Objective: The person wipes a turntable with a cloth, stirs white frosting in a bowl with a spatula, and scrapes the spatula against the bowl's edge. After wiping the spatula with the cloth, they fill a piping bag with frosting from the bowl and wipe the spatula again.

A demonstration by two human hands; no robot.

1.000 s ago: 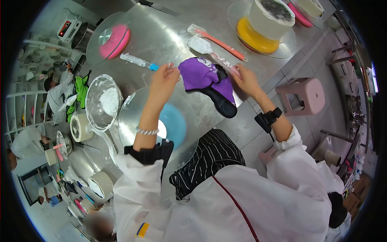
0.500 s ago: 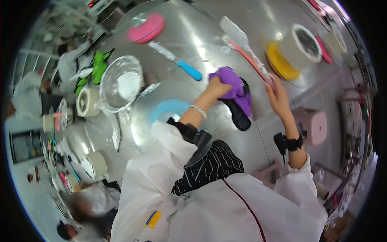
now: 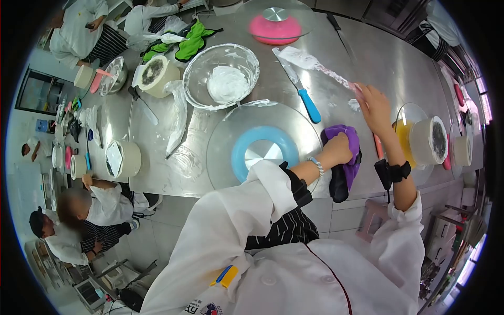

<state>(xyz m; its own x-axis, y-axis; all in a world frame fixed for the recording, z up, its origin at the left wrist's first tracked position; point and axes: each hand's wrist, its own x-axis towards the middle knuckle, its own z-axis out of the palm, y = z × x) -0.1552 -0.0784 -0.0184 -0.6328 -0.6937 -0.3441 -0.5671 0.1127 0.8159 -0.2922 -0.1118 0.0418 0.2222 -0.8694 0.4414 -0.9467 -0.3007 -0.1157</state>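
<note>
My left hand [image 3: 338, 149] is closed around a purple and black cloth glove [image 3: 345, 173] at the table's near edge. The fingers of my right hand [image 3: 374, 109] pinch the near end of a crumpled clear piping bag [image 3: 320, 67], smeared with white cream and stretched across the table. Partly hidden below the right hand lies an orange-handled spatula [image 3: 378, 146]. A palette knife [image 3: 302, 92] with a blue handle rests left of the bag. Beside my left forearm stands a glass turntable [image 3: 223, 139] with a blue base. Behind it is a clear bowl [image 3: 191, 79] with white cream inside.
A pale cylindrical mould [image 3: 428, 140] stands on a yellow-based turntable at right. A pink-based turntable [image 3: 275, 29] and a black-handled knife [image 3: 338, 32] are at the back. More moulds [image 3: 157, 79], a filled piping bag [image 3: 178, 115] and green gloves [image 3: 194, 42] lie left. Other people [image 3: 105, 202] work nearby.
The view has turned, shifting the table across the frame. My left hand still grips the glove. My right hand now sits farther from the orange handle, with the piping bag's end in its fingers.
</note>
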